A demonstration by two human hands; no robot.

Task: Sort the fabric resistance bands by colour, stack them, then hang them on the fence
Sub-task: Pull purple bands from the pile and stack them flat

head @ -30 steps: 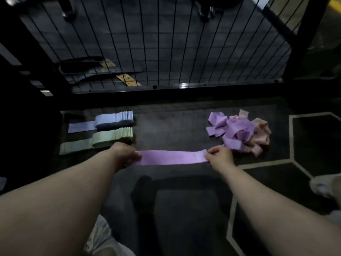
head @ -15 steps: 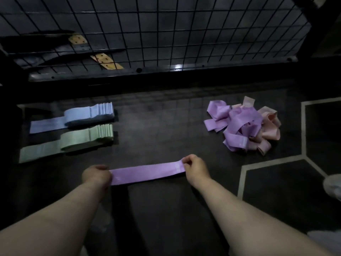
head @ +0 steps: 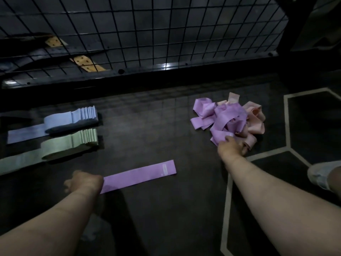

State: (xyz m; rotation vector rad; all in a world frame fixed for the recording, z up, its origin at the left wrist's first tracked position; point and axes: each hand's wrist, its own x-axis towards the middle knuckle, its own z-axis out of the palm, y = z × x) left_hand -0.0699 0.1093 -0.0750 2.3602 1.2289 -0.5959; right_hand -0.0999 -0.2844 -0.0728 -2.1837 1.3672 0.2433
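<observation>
While left hand (head: 84, 182) fingers curl on the flat purple fabric band (head: 140, 175), long axis L–R on dark floor (head: 147, 126), right hand (head: 229, 147) is nearer tangled purple-and-pink band heap (head: 238, 117) up-right; fingers clamp a purple loop (head: 218, 136) at its near edge.

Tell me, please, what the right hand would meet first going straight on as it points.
The loose pile of purple and pink bands: the right hand seems to pinch its nearest purple band now.
</observation>
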